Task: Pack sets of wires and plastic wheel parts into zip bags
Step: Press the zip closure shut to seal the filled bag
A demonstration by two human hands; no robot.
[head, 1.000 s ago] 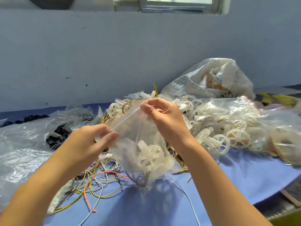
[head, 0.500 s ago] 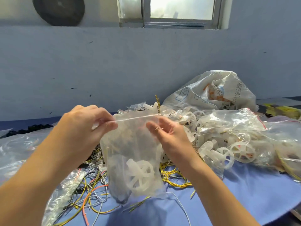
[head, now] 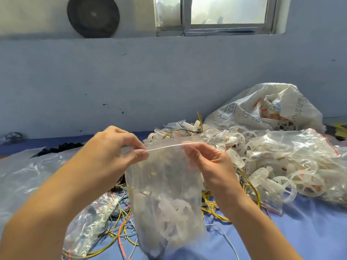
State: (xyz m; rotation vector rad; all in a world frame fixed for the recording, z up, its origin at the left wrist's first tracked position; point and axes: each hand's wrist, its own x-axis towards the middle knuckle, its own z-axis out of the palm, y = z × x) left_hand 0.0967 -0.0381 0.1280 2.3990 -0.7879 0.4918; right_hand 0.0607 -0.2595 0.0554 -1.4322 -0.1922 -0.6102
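The bag [head: 165,184] hangs in the air above the counter [head: 300,231], between the two hands, with its zip strip [head: 169,146] on top, stretched almost level. Inside it, low down, lies a white wheel [head: 176,212]; the wires in the bag are too blurred to make out.

The left hand [head: 112,152] pinches the left end of the strip between thumb and forefinger. The right hand [head: 210,164] pinches the right end in the same way. Both hands are narrow, closed on the strip.

The step in hand seems to be the sealing. To do it well, the person should hold one end firm and slide the other pinch along the whole strip, pressing so that both tracks lock. Whether any part is already locked cannot be told. No wire should stick out through the mouth, or the seal will gape. A little air pressed out first would make the bag lie flatter.

Under the bag, loose wires [head: 120,228] lie tangled on the counter. To the right is a pile of wheels [head: 272,177], partly in clear plastic, and behind it stands a white sack [head: 262,109].
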